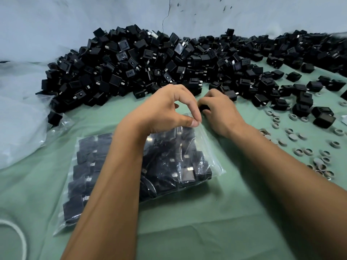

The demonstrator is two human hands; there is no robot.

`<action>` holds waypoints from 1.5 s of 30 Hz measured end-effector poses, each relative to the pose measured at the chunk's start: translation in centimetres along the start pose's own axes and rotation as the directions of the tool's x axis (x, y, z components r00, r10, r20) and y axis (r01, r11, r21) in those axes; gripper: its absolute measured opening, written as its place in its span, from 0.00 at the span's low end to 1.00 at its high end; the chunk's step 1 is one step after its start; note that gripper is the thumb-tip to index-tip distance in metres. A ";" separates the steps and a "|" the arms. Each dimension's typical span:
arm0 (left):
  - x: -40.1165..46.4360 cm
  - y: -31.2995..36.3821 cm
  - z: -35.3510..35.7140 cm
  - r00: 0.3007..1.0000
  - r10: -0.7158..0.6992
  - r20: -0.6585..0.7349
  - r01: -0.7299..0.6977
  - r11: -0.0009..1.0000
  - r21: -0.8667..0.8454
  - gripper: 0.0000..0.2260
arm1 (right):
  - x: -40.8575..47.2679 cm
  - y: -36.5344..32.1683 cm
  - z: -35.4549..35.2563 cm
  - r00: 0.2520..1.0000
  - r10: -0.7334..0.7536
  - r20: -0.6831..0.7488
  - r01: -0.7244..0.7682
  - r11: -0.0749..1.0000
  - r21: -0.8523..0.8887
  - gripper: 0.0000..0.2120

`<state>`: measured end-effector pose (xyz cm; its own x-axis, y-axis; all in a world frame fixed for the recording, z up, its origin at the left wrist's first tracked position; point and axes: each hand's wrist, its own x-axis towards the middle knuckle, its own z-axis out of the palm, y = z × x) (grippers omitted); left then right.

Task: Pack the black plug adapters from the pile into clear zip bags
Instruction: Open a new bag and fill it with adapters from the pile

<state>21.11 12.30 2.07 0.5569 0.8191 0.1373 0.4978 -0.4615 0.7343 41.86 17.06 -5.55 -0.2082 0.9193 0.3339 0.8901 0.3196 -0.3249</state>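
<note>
A clear zip bag [202, 147] filled with rows of black plug adapters lies flat on the green cloth in the middle. My left hand [169, 109] pinches the bag's upper right rim between thumb and forefinger. Just to the right, my right hand [219, 111] grips a black adapter [203, 107] at the bag's mouth; most of that adapter is hidden by the fingers. A big pile of black plug adapters [131, 66] stretches along the back wall behind both hands.
Loose adapters [304, 102] and several small grey rings [308, 147] are scattered on the right. Crumpled clear plastic [18, 119] lies at the left, with a white cord loop [16, 237] at the lower left. Green cloth [206, 231] covers the table.
</note>
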 end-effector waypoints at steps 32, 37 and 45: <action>-0.3 0.0 -0.3 1.000 0.002 -0.024 -0.001 1.000 0.029 0.06 | -5.9 -2.2 -1.4 0.998 0.063 0.029 -0.058 0.531 0.845 0.13; -0.3 0.0 -0.3 1.000 -0.003 -0.020 0.003 1.000 0.021 0.07 | -6.0 -3.0 -0.5 0.999 -0.004 -0.047 0.033 0.765 0.643 0.09; -0.3 0.1 -0.2 1.000 -0.009 -0.012 0.010 1.000 0.027 0.06 | -6.3 -3.8 -0.9 0.995 -0.089 0.032 0.032 0.634 0.773 0.07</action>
<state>20.84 12.11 2.25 0.5445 0.8273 0.1381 0.5211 -0.4627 0.7172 40.13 9.88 -5.58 -0.2998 0.8940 0.3330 0.2441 0.4093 -0.8792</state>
